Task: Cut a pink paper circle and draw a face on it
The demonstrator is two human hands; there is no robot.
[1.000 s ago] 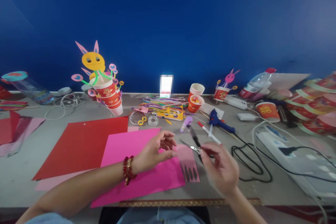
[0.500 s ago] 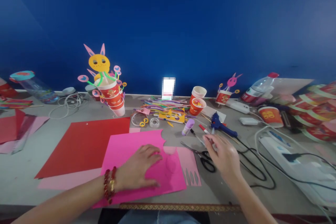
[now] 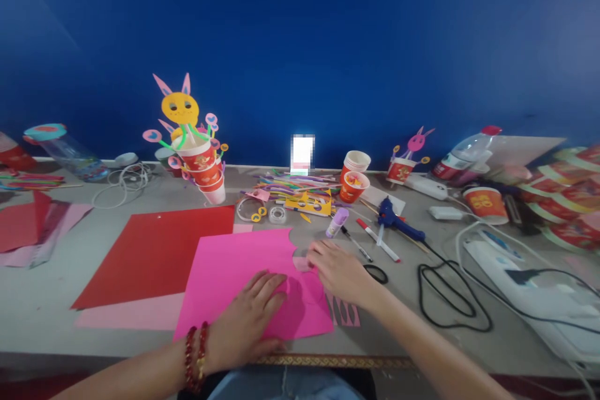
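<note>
A bright pink sheet of paper (image 3: 229,269) lies at the table's front, with curved notches along its right edge and a faint round outline near that side. My left hand (image 3: 250,319) rests flat on its lower part, fingers stretched out. At the notched edge is my right hand (image 3: 335,265), its fingers bent together and touching the paper; anything between them is hidden. Under it shows light pink paper (image 3: 347,314) with leaf-shaped cut-outs. One black loop of the scissors (image 3: 376,274) peeks out beside my right wrist, the rest covered by my hand.
Red paper (image 3: 159,256) lies left. Behind are a purple glue stick (image 3: 337,222), a tape roll (image 3: 277,215), pipe cleaners (image 3: 290,184), a marker (image 3: 387,247) and a blue glue gun (image 3: 398,224). Decorated paper cups (image 3: 197,162) stand back left; a power strip (image 3: 520,287) lies right.
My right hand has moved left from over the scissors to the pink sheet's notched edge. My left hand has shifted slightly down towards me, still on the sheet.
</note>
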